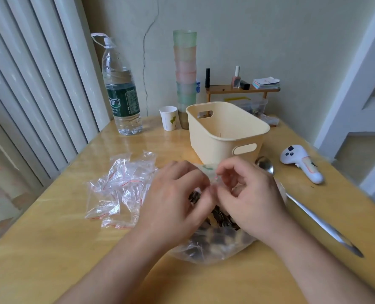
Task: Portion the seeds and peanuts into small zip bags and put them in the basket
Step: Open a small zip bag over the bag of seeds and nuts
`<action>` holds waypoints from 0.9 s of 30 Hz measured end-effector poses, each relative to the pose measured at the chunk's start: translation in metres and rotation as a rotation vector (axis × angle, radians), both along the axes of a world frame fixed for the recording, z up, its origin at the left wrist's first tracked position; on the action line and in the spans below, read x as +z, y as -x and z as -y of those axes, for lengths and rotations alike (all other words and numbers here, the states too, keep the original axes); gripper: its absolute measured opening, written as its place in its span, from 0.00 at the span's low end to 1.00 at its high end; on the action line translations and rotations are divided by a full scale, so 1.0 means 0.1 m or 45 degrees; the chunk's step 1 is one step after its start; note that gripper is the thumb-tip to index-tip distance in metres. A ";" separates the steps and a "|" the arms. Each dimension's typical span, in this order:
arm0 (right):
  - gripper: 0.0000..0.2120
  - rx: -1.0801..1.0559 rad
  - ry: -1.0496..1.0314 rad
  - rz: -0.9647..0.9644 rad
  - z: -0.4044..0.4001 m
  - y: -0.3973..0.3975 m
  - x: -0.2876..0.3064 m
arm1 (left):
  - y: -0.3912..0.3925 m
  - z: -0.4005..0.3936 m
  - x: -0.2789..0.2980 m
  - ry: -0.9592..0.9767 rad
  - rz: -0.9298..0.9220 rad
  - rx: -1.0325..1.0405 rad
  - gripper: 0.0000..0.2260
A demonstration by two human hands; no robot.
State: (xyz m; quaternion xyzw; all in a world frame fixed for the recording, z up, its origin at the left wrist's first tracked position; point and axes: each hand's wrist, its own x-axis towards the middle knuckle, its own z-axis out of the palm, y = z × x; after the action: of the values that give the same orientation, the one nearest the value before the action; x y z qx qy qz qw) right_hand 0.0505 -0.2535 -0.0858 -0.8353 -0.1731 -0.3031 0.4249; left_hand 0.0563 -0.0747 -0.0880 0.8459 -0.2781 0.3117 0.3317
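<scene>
Pale walls meet in a corner behind a yellow wooden table, with white vertical slats running down the left side.

From the head camera, the cream plastic basket stands past the middle of the table, and everything else is placed from it. Just in front of the basket both hands meet over a large clear bag of seeds and peanuts lying on the table. The left hand and the right hand have their fingers curled, thumbs and forefingers pinching the top of a small zip bag held between them; the bag itself is blurred and mostly hidden by the fingers, with dark seeds visible just below it.

Left of the basket and nearer the viewer lies a loose heap of empty zip bags with red seal strips. Right of the basket, a metal spoon lies on the table, its bowl near the basket's front corner and its long handle pointing toward the viewer. Further right lies a white handheld controller.

Behind the basket to the left stand a paper cup, a tall stack of pastel cups, and a large water bottle. Behind it to the right, a small wooden shelf against the wall holds little bottles and a stack of cards.
</scene>
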 end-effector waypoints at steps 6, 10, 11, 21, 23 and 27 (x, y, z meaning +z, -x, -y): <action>0.15 0.198 -0.459 -0.371 -0.02 0.02 0.07 | 0.06 -0.02 0.03 -0.054 -0.106 -0.288 0.11; 0.13 0.381 -0.786 -0.583 -0.03 0.05 0.11 | -0.01 0.00 -0.07 -0.212 -0.107 -0.299 0.31; 0.14 0.425 -0.805 -0.640 -0.02 0.06 0.12 | -0.02 0.00 -0.08 -0.205 -0.122 -0.288 0.33; 0.15 0.505 -0.835 -0.814 0.05 0.02 0.12 | -0.09 -0.02 -0.09 -0.087 -0.207 -0.230 0.31; 0.13 0.491 -0.821 -0.790 0.06 0.02 0.12 | -0.10 -0.03 -0.11 -0.054 -0.194 -0.207 0.30; 0.04 0.320 -0.721 -0.645 0.22 -0.01 0.16 | -0.10 -0.05 -0.14 0.081 -0.265 -0.168 0.26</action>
State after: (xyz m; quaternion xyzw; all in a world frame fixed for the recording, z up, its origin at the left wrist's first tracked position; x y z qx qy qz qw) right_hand 0.0514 -0.2755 -0.0701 -0.7056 -0.0733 -0.0688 0.7014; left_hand 0.0662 -0.0696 -0.1020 0.8426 -0.2872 0.2082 0.4053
